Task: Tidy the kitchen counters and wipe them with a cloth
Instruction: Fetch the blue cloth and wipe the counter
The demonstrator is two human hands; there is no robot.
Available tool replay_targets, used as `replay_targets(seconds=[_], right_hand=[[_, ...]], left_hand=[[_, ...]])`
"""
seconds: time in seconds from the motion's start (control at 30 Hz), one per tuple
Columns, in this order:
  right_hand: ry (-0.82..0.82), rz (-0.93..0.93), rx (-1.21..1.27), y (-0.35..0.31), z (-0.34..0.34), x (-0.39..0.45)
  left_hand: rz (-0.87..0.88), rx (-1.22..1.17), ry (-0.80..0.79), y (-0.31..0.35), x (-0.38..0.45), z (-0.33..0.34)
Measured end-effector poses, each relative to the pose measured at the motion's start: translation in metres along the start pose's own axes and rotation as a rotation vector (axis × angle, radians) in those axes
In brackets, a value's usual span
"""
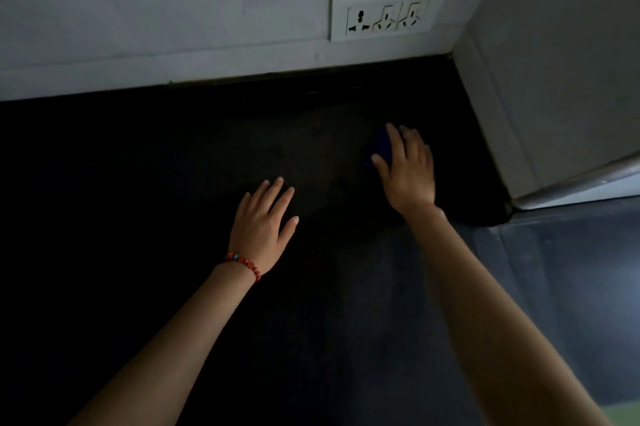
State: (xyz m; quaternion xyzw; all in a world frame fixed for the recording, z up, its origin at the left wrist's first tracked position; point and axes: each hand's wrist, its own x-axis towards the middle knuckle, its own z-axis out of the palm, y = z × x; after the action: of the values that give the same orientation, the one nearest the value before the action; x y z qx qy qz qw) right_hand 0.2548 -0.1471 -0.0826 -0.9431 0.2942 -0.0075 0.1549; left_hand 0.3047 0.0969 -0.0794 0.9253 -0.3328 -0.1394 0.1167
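A black counter [138, 183] fills the dim view. My right hand [408, 172] lies flat, fingers spread, pressing on a dark blue cloth [381, 148] near the back right corner; only a small part of the cloth shows past my fingers. My left hand [263, 228], with a red bead bracelet on the wrist, rests palm down on the bare counter to the left and nearer to me, holding nothing.
A white tiled wall [173, 27] runs along the back with a socket plate [386, 13] above the counter. A second wall [554, 79] closes the right side. The counter's front edge and a lower dark surface [571, 269] lie at the right.
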Motion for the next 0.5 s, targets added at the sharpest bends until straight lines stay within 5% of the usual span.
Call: replay_targets(seconds=[0.07,0.2,0.27,0.4,0.5], right_hand=[[0.003,0.008,0.038,-0.029,0.006,-0.005],[-0.206,-0.562,0.013,-0.033,0.013,-0.048],[-0.115,-0.478,0.055,-0.009,0.009,-0.032],[0.028,-0.008,0.071,-0.021,0.008,-0.016],[-0.006,-0.323,0.102,-0.059,0.025,-0.057]], left_hand=[[-0.008,0.015,-0.005,0.002,-0.001,0.0],[-0.017,0.033,-0.036,0.002,-0.001,-0.002],[-0.004,0.037,-0.058,0.0,-0.001,-0.006],[-0.053,-0.006,-0.034,0.001,-0.016,-0.008],[-0.123,-0.045,0.005,-0.003,-0.04,-0.007]])
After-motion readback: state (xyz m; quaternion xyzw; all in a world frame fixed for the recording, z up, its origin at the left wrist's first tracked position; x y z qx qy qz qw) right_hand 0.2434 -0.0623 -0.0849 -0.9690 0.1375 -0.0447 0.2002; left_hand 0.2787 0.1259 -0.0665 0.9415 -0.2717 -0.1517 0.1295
